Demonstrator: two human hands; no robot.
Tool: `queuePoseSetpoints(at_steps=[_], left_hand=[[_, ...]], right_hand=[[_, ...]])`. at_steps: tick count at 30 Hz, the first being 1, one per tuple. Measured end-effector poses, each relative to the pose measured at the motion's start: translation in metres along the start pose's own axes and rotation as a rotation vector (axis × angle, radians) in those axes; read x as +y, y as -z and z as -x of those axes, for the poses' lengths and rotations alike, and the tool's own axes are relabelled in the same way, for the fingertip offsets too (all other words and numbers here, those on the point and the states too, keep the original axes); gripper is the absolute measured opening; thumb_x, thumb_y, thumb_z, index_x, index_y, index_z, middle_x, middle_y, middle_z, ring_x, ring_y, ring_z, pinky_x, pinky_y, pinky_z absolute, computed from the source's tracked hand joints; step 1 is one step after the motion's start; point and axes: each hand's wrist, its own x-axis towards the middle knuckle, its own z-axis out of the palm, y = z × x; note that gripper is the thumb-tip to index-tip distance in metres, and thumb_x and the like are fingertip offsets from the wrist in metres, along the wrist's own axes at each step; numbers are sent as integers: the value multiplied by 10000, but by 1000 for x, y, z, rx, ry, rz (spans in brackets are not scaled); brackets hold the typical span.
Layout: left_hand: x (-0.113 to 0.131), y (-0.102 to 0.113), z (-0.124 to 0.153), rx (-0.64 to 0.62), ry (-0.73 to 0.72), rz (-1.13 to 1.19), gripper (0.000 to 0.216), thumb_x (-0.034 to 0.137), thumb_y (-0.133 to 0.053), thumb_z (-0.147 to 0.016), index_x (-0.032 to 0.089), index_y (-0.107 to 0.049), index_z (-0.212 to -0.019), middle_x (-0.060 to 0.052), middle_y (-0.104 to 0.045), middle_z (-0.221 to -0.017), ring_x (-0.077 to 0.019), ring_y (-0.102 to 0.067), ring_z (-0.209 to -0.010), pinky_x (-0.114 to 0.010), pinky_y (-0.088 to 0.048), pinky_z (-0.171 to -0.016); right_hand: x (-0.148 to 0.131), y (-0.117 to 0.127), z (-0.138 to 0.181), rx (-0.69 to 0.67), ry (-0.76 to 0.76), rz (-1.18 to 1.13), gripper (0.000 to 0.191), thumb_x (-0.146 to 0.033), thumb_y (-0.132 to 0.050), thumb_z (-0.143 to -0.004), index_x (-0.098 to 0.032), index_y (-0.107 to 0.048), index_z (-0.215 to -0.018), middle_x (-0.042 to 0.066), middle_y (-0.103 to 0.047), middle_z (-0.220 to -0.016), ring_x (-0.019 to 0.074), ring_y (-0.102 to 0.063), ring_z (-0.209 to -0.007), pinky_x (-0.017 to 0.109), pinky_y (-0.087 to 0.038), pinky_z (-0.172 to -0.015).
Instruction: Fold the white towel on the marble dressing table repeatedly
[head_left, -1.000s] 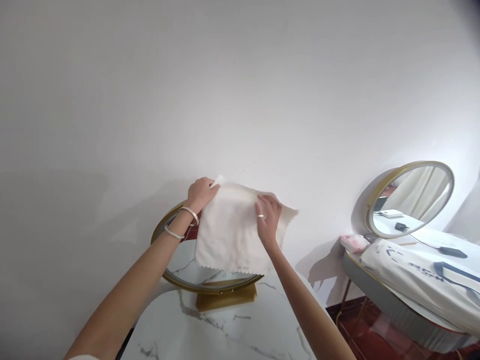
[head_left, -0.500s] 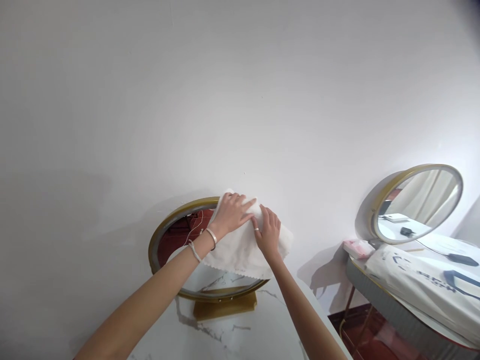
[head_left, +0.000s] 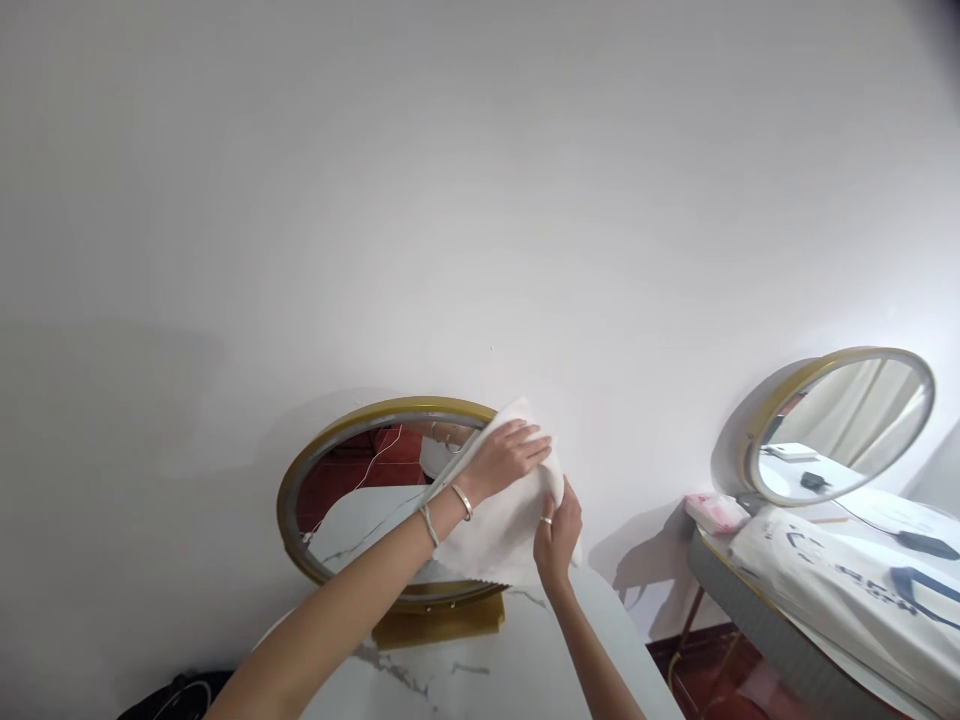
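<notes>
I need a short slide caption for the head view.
Both hands, left hand and right hand, press a white cloth against a gold-framed round mirror.

My arms are bare, no sleeves in sight. My left hand point(head_left: 506, 460) has two thin silver bangles at its wrist; my right hand point(head_left: 557, 525) wears one slim silver ring.

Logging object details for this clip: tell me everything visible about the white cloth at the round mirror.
The white cloth looks like thin, soft fabric, plain and unprinted, with a fine zigzag edge along its bottom. It is spread loosely with some folds over the right part of the gold-framed round mirror, hiding that side of the glass and rim. The left hand lies flat on its upper part, fingers extended; the right hand, wearing a ring, grips its lower right edge. Its lower edge hangs just above the mirror's gold base.
</notes>
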Motion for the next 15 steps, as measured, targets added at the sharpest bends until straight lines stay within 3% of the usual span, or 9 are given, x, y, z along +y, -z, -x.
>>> queuePoseSetpoints(at_steps=[5, 9, 12, 15], left_hand=[[-47, 35, 65, 265, 341, -27, 393, 142, -396, -957, 299, -546, -1285, 8, -617, -1298, -166, -505, -1268, -408, -404, -1052], [-68, 51, 143, 516, 608, -126, 382, 220, -430, -960, 260, -520, -1329, -47, -620, -1294, -192, -497, -1280, -396, -419, -1041], [-66, 34, 204, 634, 818, -203, 482, 243, -403, -967, 238, -358, -1447, -98, -510, -1410, -212, -429, -1341, -412, -405, -1075], [-49, -1, 255, 571, 964, -298, 616, 259, -409, -957, 208, -149, -1513, -149, -231, -1557, -284, -236, -1431, -503, -308, -1137]], right_hand=[[-76, -25, -34, 78, 335, 102, 561, -278, -334, -959, -165, -207, -1493, 207, -391, -1436, 330, -322, -1355, 606, -279, -1043], [-141, -55, -49, -30, 705, 125, 590, -241, -402, -932, -174, -240, -1495, 181, -388, -1471, 313, -259, -1412, 605, -207, -1107], [-175, -81, -42, -188, 971, 39, 529, -163, -382, -937, -204, -335, -1462, 127, -436, -1460, 255, -318, -1401, 535, -265, -1127], [-186, -100, -20, -513, 1265, -213, 474, -81, -300, -960, -264, -489, -1355, 23, -594, -1323, 138, -477, -1294, 356, -409, -1076]])
